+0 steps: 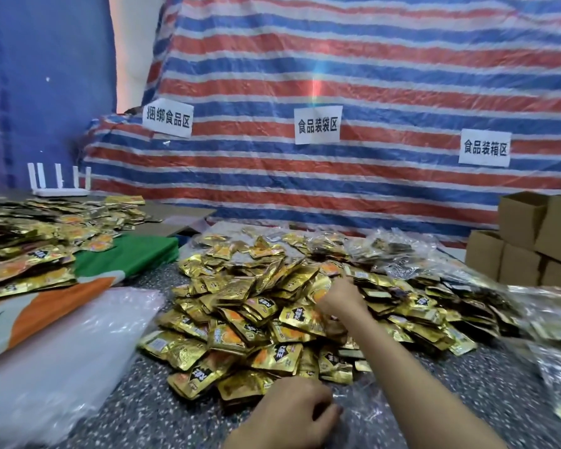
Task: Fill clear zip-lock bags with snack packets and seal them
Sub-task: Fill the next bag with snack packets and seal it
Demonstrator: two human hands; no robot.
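**At the packet heap: take few, keep the bag mouth open**

Right hand point(340, 296) digs curled fingers into the gold snack packets point(272, 319) mid-worktop point(156, 416); its catch is hidden. Left hand point(292, 413) pinches the clear zip-lock bag point(363, 413) close by. Take a small, flat stack.

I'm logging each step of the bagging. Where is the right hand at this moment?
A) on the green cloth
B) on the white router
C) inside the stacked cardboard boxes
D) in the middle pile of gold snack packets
D: the right hand reaches into the pile of gold snack packets in the middle of the table, well apart from the cardboard boxes at the far right.
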